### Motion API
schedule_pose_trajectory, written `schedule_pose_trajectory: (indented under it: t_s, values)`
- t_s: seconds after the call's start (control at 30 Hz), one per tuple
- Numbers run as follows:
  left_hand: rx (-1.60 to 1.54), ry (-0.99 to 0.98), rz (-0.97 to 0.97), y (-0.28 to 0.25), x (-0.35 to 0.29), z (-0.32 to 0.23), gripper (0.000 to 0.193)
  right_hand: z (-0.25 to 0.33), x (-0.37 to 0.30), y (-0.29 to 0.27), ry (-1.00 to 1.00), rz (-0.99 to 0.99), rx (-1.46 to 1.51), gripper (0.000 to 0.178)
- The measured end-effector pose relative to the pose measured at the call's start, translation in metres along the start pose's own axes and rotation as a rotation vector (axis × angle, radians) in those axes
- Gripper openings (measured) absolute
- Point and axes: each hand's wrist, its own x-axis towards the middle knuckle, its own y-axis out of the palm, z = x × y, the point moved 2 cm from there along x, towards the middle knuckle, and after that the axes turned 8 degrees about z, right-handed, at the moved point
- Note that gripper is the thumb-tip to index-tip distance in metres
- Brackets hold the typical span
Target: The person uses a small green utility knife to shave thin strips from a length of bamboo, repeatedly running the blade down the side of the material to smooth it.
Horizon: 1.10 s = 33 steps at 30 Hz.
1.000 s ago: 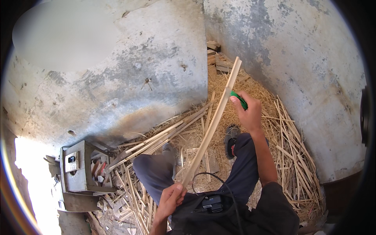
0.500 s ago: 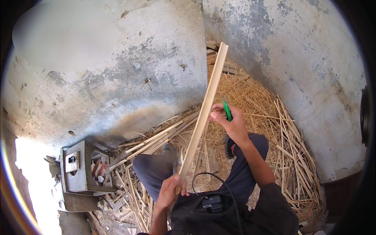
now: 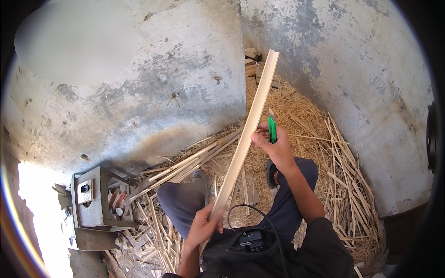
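Both hands are closed around what they carry. A long pale bamboo slat (image 3: pixel 245 134) is gripped at its lower end by the left hand (image 3: pixel 205 227), fingers wrapped fully round it just above the lap, so that the slat is propped steeply toward one o'clock, its free tip reaching up against the corner of the walls. Held this way, one long edge is presented to the other hand and the length is kept steady, it seems, by the anchoring at the bottom. A green-handled knife (image 3: pixel 272 129) is clasped in the right hand (image 3: pixel 274 147), the fist shut on the handle with the thumb pushed forward against the slat about halfway along; the short blade points toward twelve o'clock, right beside the slat's edge. Whether the blade is actually biting into the wood cannot be told.

Around the seated legs the floor is covered with a heap of pale shavings (image 3: pixel 301 116), thickest from twelve to three o'clock. A bundle of finished strips (image 3: pixel 194 160) lies at about ten o'clock of the left hand, slanting toward the stained concrete wall (image 3: pixel 139 92). More strips (image 3: pixel 345 162) are spread at three o'clock. A grey metal box (image 3: pixel 90 199) stands at nine o'clock. A black cable (image 3: pixel 245 211) loops over the lap.
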Motion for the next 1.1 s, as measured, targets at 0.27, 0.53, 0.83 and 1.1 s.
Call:
schedule_pose_trajectory:
  t_s: [0.27,0.53,0.83,1.1]
  values:
    - [0.114,0.029,-0.168,0.004,0.004,-0.015,0.025,0.001,-0.018,-0.009,-0.087,0.016,-0.169,0.033]
    - [0.059,0.041,-0.144,0.012,0.006,-0.033,0.029,0.006,-0.045,0.019,-0.390,0.198,-0.693,0.039]
    - [0.023,0.000,-0.118,0.015,0.004,-0.042,0.034,0.002,-0.054,0.033,-0.488,0.222,-0.756,0.037]
    - [0.038,0.021,-0.159,0.019,0.004,-0.051,0.039,0.001,-0.056,0.045,-0.564,0.221,-0.745,0.042]
